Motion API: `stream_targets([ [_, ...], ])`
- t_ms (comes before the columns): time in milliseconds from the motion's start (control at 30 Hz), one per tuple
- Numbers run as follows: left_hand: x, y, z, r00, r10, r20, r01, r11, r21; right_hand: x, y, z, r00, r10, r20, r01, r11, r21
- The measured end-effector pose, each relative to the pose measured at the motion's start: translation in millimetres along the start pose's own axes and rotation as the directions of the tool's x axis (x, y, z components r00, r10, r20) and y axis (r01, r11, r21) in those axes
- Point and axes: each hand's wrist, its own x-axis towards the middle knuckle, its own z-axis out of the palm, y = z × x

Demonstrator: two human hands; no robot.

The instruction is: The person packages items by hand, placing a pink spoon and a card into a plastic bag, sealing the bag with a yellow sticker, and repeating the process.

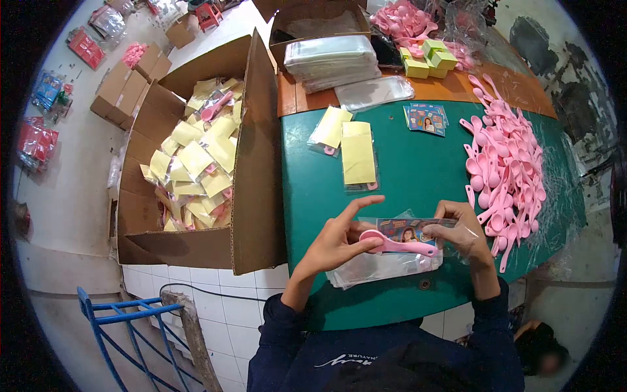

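My left hand [336, 242] pinches a pink measuring spoon [408, 247] at its bowl end with the thumb, the index finger stretched outward. The spoon lies sideways across a printed card [398, 228] in front of a clear plastic bag. My right hand [460, 232] grips the card and bag at their right end, thumb on top. Below the hands, a stack of clear plastic bags [385, 269] rests near the table's front edge. Farther back lie filled packets with yellow backs [358, 153] and a small pile of printed cards [428, 120].
A large heap of pink spoons [503, 163] covers the table's right side. At left stands an open cardboard box [258, 157] full of packets. Stacked plastic bags [330, 57] and yellow-green card bundles [431, 60] sit at the back. A person [539, 349] is low at right.
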Motion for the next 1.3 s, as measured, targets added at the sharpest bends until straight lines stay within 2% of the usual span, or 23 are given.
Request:
stream_targets([
  [133, -1, -3, 0, 0.999, 0.003, -0.054, -0.003, 1.000, 0.008, -1, -7, 10, 0.997, -0.038, -0.072, 0.040, 0.999, 0.026],
  [233, -2, 1, 4, 0.997, -0.027, -0.068, 0.032, 0.996, 0.080, -4, 1, 8, 0.993, -0.111, -0.046, 0.106, 0.989, -0.103],
  [333, -1, -1, 9, 0.998, -0.036, -0.048, 0.039, 0.997, 0.072, -5, 8, 9, 0.994, -0.072, -0.084, 0.064, 0.993, -0.098],
  [433, -1, -5, 7, 0.999, -0.010, -0.039, 0.015, 0.990, 0.142, -4, 10, 10, 0.993, -0.095, -0.071, 0.088, 0.992, -0.085],
  [533, 0, -13, 6, 0.998, 0.017, -0.062, -0.013, 0.998, 0.062, -2, 1, 14, 0.988, -0.156, -0.005, 0.155, 0.986, -0.067],
  [633, -3, -11, 5, 0.999, -0.037, -0.040, 0.038, 0.999, 0.032, -7, -2, 8, 0.998, 0.045, 0.045, -0.039, 0.993, -0.108],
  [733, -5, -22, 12, 0.984, 0.095, -0.150, -0.079, 0.991, 0.111, -7, 15, 9, 0.994, -0.081, -0.066, 0.076, 0.994, -0.080],
  [833, -13, -28, 25, 0.863, 0.302, -0.405, -0.070, 0.865, 0.497, -11, 11, 17, 0.954, -0.173, -0.245, 0.133, 0.976, -0.170],
  [900, -25, -35, 43, 0.960, 0.018, -0.281, 0.003, 0.997, 0.073, -15, 1, 29, 0.948, -0.296, -0.118, 0.255, 0.927, -0.276],
  [933, -32, -37, 50, 0.979, -0.101, -0.175, 0.076, 0.987, -0.143, -18, -3, 32, 0.935, -0.351, -0.045, 0.319, 0.892, -0.320],
  [967, -37, -36, 54, 0.992, -0.074, -0.105, 0.070, 0.996, -0.047, -20, -5, 32, 0.914, -0.369, 0.169, 0.406, 0.840, -0.361],
  [1100, -49, -48, 58, 0.978, -0.188, -0.086, 0.146, 0.922, -0.359, -30, -2, 48, 0.880, -0.346, 0.325, 0.472, 0.708, -0.526],
  [1200, -53, -48, 56, 0.973, -0.200, -0.112, 0.153, 0.929, -0.337, -28, 8, 58, 0.848, -0.363, 0.387, 0.524, 0.686, -0.505],
  [1300, -59, -45, 55, 0.966, -0.253, -0.062, 0.222, 0.925, -0.308, -27, 7, 64, 0.797, -0.371, 0.477, 0.595, 0.619, -0.513],
])
